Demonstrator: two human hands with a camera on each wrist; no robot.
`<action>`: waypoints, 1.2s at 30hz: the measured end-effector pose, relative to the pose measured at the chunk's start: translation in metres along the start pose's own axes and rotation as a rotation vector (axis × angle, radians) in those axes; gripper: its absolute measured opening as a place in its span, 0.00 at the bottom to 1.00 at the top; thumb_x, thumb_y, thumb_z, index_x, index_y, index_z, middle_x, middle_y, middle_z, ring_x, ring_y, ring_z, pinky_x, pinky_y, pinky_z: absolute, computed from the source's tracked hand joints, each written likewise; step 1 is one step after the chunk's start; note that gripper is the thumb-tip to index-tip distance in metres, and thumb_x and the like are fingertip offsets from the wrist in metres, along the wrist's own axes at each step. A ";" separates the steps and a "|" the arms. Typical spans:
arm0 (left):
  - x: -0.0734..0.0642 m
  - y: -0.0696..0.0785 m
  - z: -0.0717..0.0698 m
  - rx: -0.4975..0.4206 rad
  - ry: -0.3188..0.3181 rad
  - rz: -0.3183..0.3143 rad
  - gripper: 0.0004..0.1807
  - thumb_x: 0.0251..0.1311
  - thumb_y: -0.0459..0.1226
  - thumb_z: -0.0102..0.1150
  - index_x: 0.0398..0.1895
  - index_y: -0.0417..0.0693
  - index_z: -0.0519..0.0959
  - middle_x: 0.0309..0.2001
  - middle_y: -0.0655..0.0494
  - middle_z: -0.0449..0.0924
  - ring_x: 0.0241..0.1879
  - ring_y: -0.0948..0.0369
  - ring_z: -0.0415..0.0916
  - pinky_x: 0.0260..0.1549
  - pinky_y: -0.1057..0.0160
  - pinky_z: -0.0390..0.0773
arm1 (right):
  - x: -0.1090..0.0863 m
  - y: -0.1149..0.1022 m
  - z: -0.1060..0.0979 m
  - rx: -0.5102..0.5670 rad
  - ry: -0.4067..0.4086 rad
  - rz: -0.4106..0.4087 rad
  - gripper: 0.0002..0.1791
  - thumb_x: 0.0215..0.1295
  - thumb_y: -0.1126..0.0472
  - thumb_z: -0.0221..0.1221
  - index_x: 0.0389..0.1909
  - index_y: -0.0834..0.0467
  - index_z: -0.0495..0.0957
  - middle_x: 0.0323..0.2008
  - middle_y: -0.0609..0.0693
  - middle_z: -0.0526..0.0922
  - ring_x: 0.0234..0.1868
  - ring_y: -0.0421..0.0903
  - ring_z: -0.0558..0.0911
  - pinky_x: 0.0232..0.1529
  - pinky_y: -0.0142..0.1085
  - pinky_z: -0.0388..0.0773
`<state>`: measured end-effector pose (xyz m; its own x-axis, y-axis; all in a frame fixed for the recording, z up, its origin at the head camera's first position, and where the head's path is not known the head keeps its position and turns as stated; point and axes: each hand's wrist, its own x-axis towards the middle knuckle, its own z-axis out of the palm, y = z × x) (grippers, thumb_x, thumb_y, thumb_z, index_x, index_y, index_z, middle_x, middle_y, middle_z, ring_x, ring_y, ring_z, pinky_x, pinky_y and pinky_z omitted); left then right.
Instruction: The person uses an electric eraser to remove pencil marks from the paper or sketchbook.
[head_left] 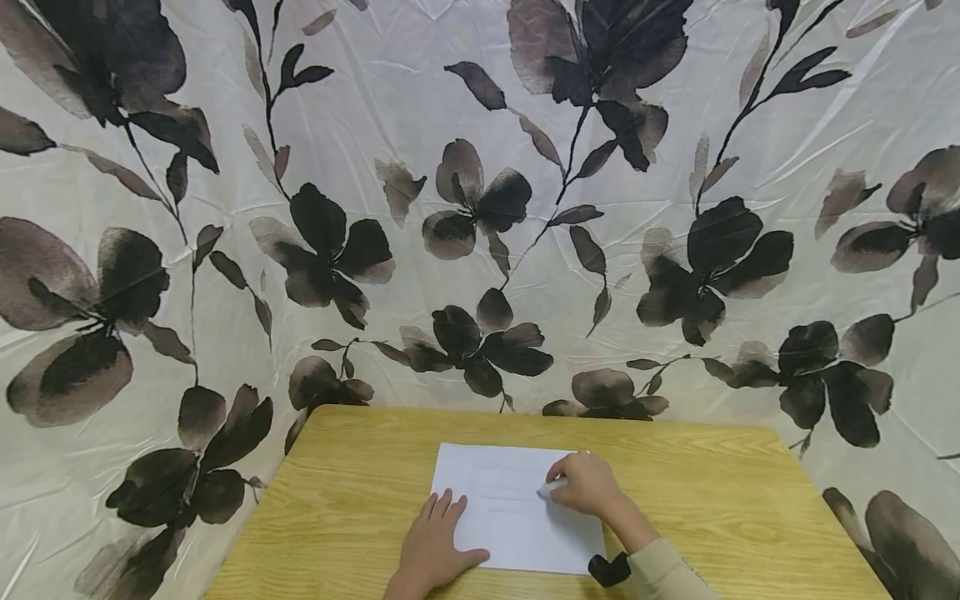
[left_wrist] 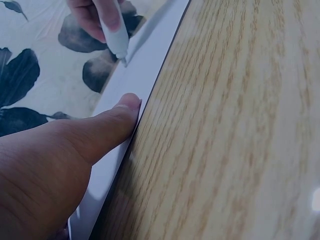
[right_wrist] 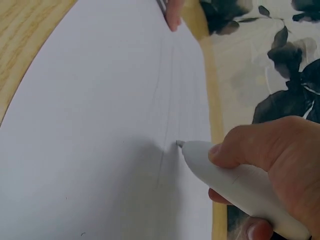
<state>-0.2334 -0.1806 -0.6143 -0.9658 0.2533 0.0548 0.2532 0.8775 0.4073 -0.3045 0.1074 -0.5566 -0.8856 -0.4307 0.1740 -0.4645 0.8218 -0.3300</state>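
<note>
Right-hand fingers: the right hand (right_wrist: 295,170) pinches a thick white pen-shaped tool (right_wrist: 240,190), thumb on the near side and curled fingers beneath, probably for close control of the point.
Tool tip: the narrow grey tip (right_wrist: 179,143) is angled down at the sheet, beside the faint lines; whether it actually touches is hard to say, since shadow falls just there.
Left-hand fingers: the left hand (head_left: 435,542) lies flat at the sheet's left side, fingers somewhat spread, thumb (left_wrist: 130,102) stretched out along the near edge; this looks meant to stop the paper sliding.
Paper: the white sheet (head_left: 525,542) lies flat between the hands, slightly turned, likely at an easy angle for the right arm.
Faint lines: a few thin strokes (head_left: 504,498) run roughly across the middle of the sheet, left of the tool.
Right wrist: a black object (head_left: 609,570) sits by the pale sleeve (head_left: 667,571), at the sheet's near right corner.
Table: a yellow wood-grain top (head_left: 712,500) gives the sheet firm backing.
Backdrop: pale cloth with dark flowers (head_left: 472,358) hangs behind the table.
</note>
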 end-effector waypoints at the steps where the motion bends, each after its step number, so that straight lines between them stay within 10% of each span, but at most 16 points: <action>1: 0.000 0.000 0.000 0.001 0.000 0.000 0.53 0.44 0.70 0.61 0.67 0.43 0.70 0.69 0.37 0.61 0.69 0.37 0.53 0.64 0.38 0.58 | 0.000 0.000 0.000 0.000 0.002 0.002 0.07 0.45 0.59 0.68 0.29 0.48 0.88 0.28 0.41 0.84 0.28 0.37 0.78 0.24 0.34 0.74; 36: 0.002 0.000 -0.001 0.021 -0.015 0.007 0.53 0.45 0.70 0.60 0.67 0.42 0.69 0.69 0.37 0.62 0.68 0.37 0.54 0.64 0.38 0.58 | 0.005 -0.006 0.000 -0.006 0.012 -0.008 0.07 0.44 0.60 0.69 0.28 0.47 0.88 0.27 0.40 0.84 0.24 0.36 0.75 0.19 0.32 0.70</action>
<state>-0.2350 -0.1805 -0.6128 -0.9631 0.2656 0.0441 0.2616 0.8840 0.3875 -0.3062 0.1008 -0.5537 -0.8817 -0.4329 0.1878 -0.4716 0.8206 -0.3229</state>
